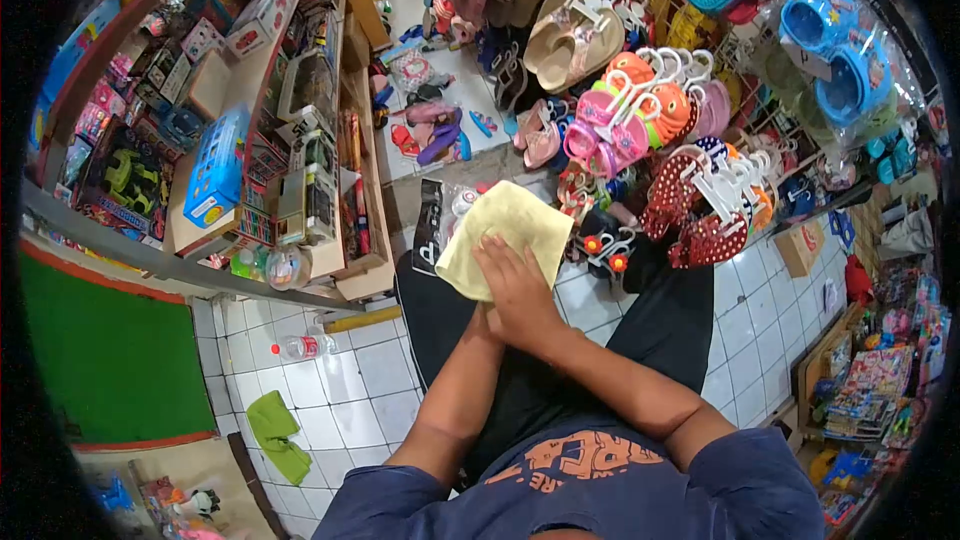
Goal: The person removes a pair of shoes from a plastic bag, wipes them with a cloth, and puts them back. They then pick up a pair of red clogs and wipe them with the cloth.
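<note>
A pale yellow cloth is spread out above my lap. My right hand lies on its lower part, fingers stretched flat over the fabric. My left forearm reaches up under my right wrist. The left hand itself is hidden beneath the cloth and my right hand, so its fingers do not show. From behind the cloth's left edge sticks out a package with a black card and clear plastic. What supports the package cannot be seen.
Children's sandals on white hangers crowd the area ahead and right. Loose sandals lie on the floor. Shelves with boxed toys stand at left. A plastic bottle and a green cloth lie on the tiles.
</note>
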The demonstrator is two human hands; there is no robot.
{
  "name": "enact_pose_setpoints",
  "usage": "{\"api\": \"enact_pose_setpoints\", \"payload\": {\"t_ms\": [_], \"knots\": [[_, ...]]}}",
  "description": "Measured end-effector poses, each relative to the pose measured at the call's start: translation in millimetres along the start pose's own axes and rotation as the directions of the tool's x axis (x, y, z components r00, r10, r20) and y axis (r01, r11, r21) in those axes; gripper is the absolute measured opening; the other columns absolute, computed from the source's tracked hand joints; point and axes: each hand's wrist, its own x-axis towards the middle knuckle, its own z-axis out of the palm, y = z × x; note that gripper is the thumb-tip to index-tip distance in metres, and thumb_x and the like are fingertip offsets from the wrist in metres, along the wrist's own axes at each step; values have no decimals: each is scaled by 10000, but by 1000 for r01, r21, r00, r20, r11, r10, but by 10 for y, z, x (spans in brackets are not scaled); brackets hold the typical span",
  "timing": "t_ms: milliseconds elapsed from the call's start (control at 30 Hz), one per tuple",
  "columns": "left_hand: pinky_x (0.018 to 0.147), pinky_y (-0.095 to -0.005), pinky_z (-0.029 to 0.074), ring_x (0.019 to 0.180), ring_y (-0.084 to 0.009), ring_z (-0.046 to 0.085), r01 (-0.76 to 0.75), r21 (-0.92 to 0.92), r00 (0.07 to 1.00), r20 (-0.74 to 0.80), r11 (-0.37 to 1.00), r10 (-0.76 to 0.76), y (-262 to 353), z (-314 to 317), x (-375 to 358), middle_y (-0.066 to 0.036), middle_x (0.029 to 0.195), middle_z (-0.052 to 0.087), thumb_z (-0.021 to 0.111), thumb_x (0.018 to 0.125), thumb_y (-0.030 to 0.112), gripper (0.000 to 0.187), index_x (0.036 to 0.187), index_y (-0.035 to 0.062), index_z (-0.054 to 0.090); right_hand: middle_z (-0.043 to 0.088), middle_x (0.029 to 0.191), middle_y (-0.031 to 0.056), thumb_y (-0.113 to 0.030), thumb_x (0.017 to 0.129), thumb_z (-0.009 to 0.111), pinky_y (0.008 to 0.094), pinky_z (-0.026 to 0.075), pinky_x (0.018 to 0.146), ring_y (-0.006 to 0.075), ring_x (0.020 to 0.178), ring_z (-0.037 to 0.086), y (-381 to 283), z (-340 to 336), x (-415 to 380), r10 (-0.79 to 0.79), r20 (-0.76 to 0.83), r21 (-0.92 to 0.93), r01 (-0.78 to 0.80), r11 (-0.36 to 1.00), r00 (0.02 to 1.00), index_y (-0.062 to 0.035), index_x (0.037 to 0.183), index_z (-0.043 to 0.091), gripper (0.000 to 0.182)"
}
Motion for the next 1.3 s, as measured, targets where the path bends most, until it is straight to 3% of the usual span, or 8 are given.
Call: {"api": "enact_pose_setpoints", "payload": {"t_ms": [267, 300, 433, 833, 1067, 1200, 1267, 1300], "knots": [[1002, -489, 474, 1215, -338, 544, -45, 69, 998, 55, 997, 42, 63, 156, 350, -144, 1353, 551, 307, 942, 580, 706, 1406, 72, 467, 663, 1017, 153, 28, 852, 529, 277, 482, 822, 193, 925, 633, 416, -722, 189, 121, 130, 600, -175, 781, 984, -8, 1218, 609, 377], [1006, -511, 468, 1215, -352, 542, 250, -269, 835, -426, 930, -347, -160, 247, 618, -144, 1347, 555, 304, 901, 685, 801, 1401, 85, 478, 655, 983, 115, 12, 877, 526, 271, 476, 805, 152, 890, 597, 523, -812, 234, 109, 157, 627, -184, 757, 982, -14, 1224, 609, 357], [1057, -506, 425, 1249, -367, 520, 334, -457, 908, -78, 824, -411, -176, 177, 603, -159, 1387, 526, 288, 865, 736, 885, 1420, 68, 459, 652, 967, 40, -57, 949, 526, 271, 472, 822, 98, 896, 563, 697, -1128, 276, 24, 8, 809, -20, 588, 1000, -11, 1220, 611, 288], [1114, -505, 371, 1325, -368, 460, 312, -484, 943, 49, 818, -330, 42, 435, 587, -166, 1479, 434, 296, 907, 694, 846, 1488, 83, 358, 670, 1106, 132, -53, 916, 610, 343, 458, 946, 213, 1030, 620, 805, -1061, 696, 238, -44, 804, -107, 585, 970, 22, 1292, 544, 390], [1059, -505, 440, 1268, -357, 518, 208, -119, 959, -170, 971, -226, -46, 268, 546, -150, 1422, 493, 296, 894, 711, 845, 1430, 73, 434, 567, 1142, 215, -20, 812, 645, 449, 443, 966, 401, 1147, 525, 765, -881, 506, 52, -441, 100, -9, 995, 896, -54, 1360, 460, 579], [1041, -477, 461, 1230, -331, 546, 214, -215, 961, -128, 953, -244, -50, 176, 570, -141, 1360, 546, 349, 906, 670, 785, 1393, 65, 465, 594, 1177, 241, -171, 903, 637, 423, 434, 998, 387, 1141, 560, 902, -679, 354, 1, -341, 275, 99, 956, 940, -31, 1341, 503, 478], [1046, -463, 455, 1219, -313, 551, 226, -270, 949, -158, 936, -274, 44, 451, 602, -136, 1345, 556, 374, 933, 614, 717, 1382, 64, 477, 613, 1187, 230, -390, 919, 655, 397, 429, 1005, 320, 1165, 574, 883, -664, 265, 319, 210, 690, -371, 622, 924, -22, 1369, 470, 609], [1017, -454, 475, 1188, -301, 568, 227, -203, 926, -260, 953, -276, 76, 623, 606, -141, 1325, 560, 341, 965, 575, 670, 1375, 62, 476, 612, 1197, 192, -582, 878, 639, 381, 426, 1003, 255, 1173, 559, 844, -640, 233, 244, 117, 694, -255, 673, 963, -7, 1388, 438, 794]]}}
